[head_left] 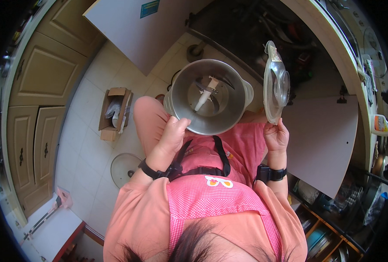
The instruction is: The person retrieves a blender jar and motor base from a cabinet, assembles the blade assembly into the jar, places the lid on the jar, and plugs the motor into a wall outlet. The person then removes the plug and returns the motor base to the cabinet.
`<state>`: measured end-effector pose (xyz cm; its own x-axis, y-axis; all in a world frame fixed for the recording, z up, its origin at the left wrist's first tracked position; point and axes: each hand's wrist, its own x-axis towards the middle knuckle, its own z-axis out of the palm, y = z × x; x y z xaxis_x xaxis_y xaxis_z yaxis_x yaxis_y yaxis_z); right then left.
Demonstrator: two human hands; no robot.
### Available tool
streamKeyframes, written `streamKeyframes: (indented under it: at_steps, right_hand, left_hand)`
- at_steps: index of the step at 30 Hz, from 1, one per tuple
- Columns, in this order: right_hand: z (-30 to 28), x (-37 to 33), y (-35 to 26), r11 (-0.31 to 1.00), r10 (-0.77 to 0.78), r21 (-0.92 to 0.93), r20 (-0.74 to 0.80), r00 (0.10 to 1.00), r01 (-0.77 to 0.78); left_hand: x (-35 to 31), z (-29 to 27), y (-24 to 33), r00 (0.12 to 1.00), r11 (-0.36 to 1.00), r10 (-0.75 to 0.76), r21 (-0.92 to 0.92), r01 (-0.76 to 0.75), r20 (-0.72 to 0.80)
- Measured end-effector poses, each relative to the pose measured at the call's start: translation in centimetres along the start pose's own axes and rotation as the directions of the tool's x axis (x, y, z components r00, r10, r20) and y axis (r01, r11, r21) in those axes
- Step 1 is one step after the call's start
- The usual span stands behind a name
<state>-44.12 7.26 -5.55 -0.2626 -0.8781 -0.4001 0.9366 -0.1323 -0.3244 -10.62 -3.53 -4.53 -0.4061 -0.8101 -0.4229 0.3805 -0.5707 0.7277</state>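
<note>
A round steel food processor bowl point(189, 107) with pale side handles is tipped toward me above my lap. Inside it lies a blade with a white stem point(206, 94) and curved metal wings. My left hand point(175, 132) is closed on the bowl's near rim, at its left. Out to the right, my right hand point(276, 136) pinches the lower edge of a clear plastic lid point(276, 85), held on edge and apart from the bowl. How the bowl is supported underneath is hidden.
Ahead is an opened cabinet with a dark interior point(246, 32); its white doors point(128, 30) point(322, 139) swing out on both sides. On the tiled floor at left are a cardboard box point(104, 109) with a white item and a glass pot lid point(122, 170). Wooden cupboards point(47, 72) line the left.
</note>
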Motion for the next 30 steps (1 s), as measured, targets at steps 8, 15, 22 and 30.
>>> streamKeyframes:
  at_steps: [8,15,22,30]
  right_hand:
    - [-0.4,-0.2,-0.1,0.999,-0.032,-0.018,-0.071,0.997,0.03]
    - [-0.3,-0.6,-0.1,0.995,-0.058,-0.083,-0.047,0.997,0.054]
    - [-0.2,-0.7,-0.1,0.99,-0.091,-0.115,-0.036,0.995,0.087]
    - [-0.3,-0.9,-0.5,0.988,-0.12,-0.099,-0.042,0.992,0.115]
  left_hand:
    - [-0.7,0.4,0.7,0.989,0.986,-0.15,-0.076,0.148,-0.008]
    - [-0.4,-0.6,-0.7,0.999,0.999,-0.024,0.046,0.023,0.034]
    - [-1.1,-0.7,-0.8,0.999,0.997,0.014,0.069,-0.017,0.036]
    - [-1.5,0.1,-0.1,0.997,0.995,0.073,0.065,-0.072,-0.008]
